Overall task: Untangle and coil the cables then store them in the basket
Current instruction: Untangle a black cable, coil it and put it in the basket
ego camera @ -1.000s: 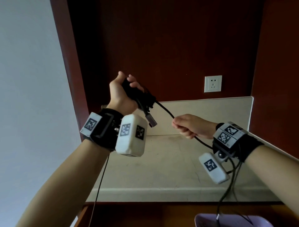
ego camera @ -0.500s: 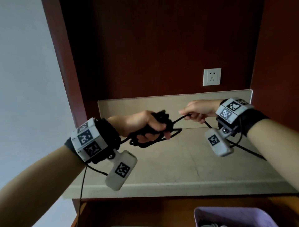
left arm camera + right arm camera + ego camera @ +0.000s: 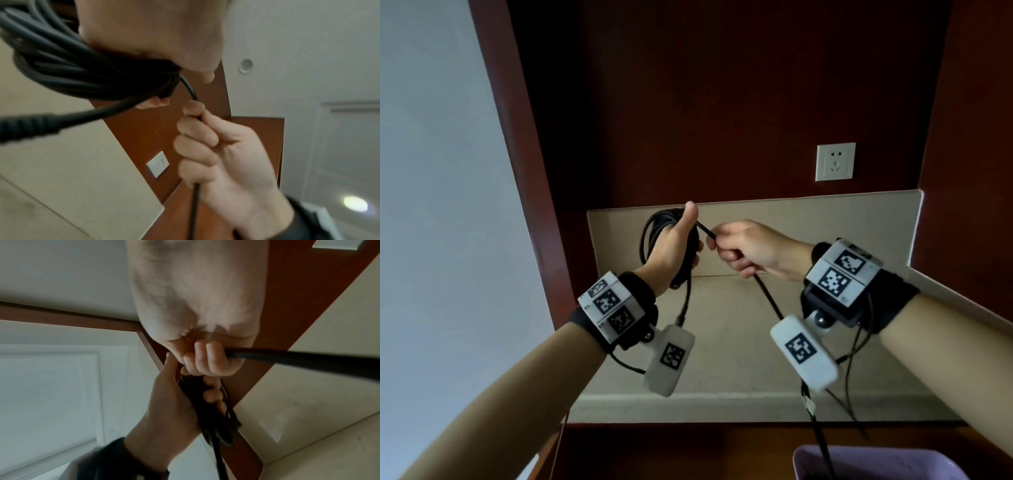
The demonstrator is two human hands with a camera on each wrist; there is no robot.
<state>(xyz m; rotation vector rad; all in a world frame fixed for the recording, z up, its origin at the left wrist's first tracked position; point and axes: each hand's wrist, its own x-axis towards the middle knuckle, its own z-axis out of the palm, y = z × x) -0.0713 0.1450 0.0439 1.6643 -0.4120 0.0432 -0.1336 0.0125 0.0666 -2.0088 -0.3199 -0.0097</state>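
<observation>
A black cable is wound in several loops (image 3: 654, 233) around my left hand (image 3: 674, 243), which is raised with the thumb up and grips the coil (image 3: 68, 73). One plug end (image 3: 681, 318) hangs below that hand. My right hand (image 3: 746, 250) is a fist around the free run of the same cable (image 3: 770, 298), close to the right of the left hand. That run drops past the right wrist camera down into the purple basket (image 3: 804, 462) at the bottom edge. In the right wrist view the fingers (image 3: 207, 360) curl round the cable (image 3: 308, 358).
A beige counter (image 3: 722, 342) with an upstand sits in a dark red wooden niche. A white wall socket (image 3: 835, 161) is on the back panel. A pale wall (image 3: 441, 205) stands at the left. Thin sensor leads (image 3: 849, 377) hang from the wrists.
The left hand rose and turned thumb-up with the coil around it. The right hand dropped slightly and came nearer the left, with the cable still in its fist.
</observation>
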